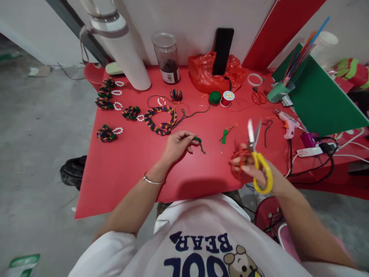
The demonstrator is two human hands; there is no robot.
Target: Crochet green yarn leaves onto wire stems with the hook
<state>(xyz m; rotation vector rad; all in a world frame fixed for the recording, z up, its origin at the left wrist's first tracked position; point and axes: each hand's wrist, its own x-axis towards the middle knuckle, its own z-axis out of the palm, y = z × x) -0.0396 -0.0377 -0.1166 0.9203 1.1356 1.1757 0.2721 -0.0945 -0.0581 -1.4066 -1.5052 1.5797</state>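
Observation:
My left hand, with a bangle on its wrist, pinches a short dark green piece of yarn whose tail hangs down over the red table. In my right hand is a pair of scissors with yellow handles, blades parted and pointing away from me. The same hand also has a tangle of red strands at its fingers; motion blurs it, so its kind is unclear. Between the hands lies a small green yarn bundle with an orange loop. A braided multicoloured yarn ring rests beyond my left hand.
Yarn flowers with white bead loops line the left. Behind stand a white bottle, a jar and a phone on a red bag. Green yarn and a thread spool sit mid-table; a glue gun and cables lie right.

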